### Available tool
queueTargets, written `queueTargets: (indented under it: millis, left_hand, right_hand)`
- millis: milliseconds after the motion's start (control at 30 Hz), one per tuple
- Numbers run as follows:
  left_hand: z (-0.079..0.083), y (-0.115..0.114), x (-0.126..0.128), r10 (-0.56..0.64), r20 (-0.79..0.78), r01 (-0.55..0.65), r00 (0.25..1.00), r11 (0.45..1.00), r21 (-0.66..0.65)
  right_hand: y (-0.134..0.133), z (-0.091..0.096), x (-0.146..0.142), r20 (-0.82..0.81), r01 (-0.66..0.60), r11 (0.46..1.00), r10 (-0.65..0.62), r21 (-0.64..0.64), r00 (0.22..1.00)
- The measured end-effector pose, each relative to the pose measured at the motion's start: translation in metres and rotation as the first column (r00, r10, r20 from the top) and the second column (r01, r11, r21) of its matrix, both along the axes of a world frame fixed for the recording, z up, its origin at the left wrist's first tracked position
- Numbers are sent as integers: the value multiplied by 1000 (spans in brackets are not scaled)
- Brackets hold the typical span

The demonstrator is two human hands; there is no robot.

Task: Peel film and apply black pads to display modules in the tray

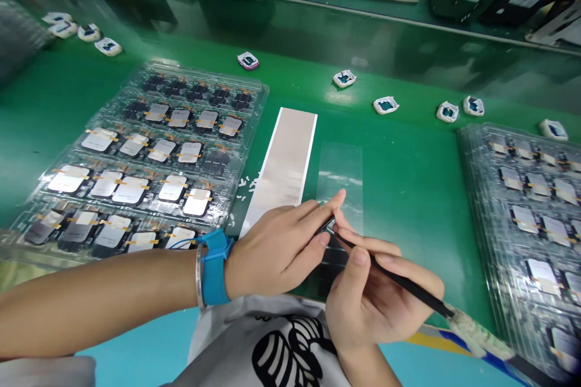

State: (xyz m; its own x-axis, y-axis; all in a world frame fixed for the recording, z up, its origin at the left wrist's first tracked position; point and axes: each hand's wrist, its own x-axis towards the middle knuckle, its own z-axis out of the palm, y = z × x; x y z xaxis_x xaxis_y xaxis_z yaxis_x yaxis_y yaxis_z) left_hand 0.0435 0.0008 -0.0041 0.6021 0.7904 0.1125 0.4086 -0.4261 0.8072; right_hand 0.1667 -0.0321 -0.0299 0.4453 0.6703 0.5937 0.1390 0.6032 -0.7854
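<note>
- Just below the beige film strip [281, 169], the left hand [276, 248] and right hand [376, 296] meet over the green table [417, 224], fingertips almost touching.
- Left hand: fingers pressed together and stretched toward the right hand, thumb and forefinger closing around a small dark piece [325, 227]; too small to tell if it is actually gripped or is just the tip of the other hand's tool.
- Right hand: thumb and forefinger pinch a black slender tool [399, 275], other fingers curled under it, tip pointing at the left hand's fingertips.
- Left of the strip: clear plastic tray [261, 89] holding rows of flat dark and silver-faced parts with orange tabs.
- Right of the strip: clear film sheet [340, 175] lying flat, just beside it, then a second stacked clear tray [467, 145] of similar parts further right.
- Beyond the strip: small white-framed parts [385, 105] scattered in a loose row.
- Left wrist, below and left of the strip: blue wrist strap [214, 266] with a metal bangle [198, 275] next to it.
- Technique: fingertips braced close together, as here, should steady the fine tip; a light, even pinch on the tool suits work this small, with both wrists kept low.
</note>
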Motion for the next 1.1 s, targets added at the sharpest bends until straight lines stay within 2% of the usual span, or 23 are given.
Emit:
queueTargets:
  millis: [300,433,600,733,867,967,1100]
  left_hand:
    - [2,1,0,-2,-18,2,1000,1000,-26]
    - [1,1,0,2,-25,-3,1000,1000,-29]
    - [1,1,-1,0,-20,0,1000,1000,-27]
    - [0,1,-1,-8,0,8,1000,1000,-25]
    - [1,1,-1,-9,-1,9,1000,999,-31]
    - [1,1,-2,-9,-12,8,1000,1000,-18]
    - [2,2,-1,9,-76,-7,997,1000,29]
  right_hand:
    - [-2,-2,1,13,-14,998,13,54,1000]
    - [-5,-1,2,51,-21,1000,22,-20,998]
    - [-4,-1,2,79,-8,1000,5,29,997]
    - [-2,-1,0,72,-40,999,39,9,997]
    - [-5,-3,1,69,-11,1000,11,1,998]
    - [-6,-4,2,88,-24,998,29,-53,996]
    - [-3,-5,2,57,26,999,-28,32,998]
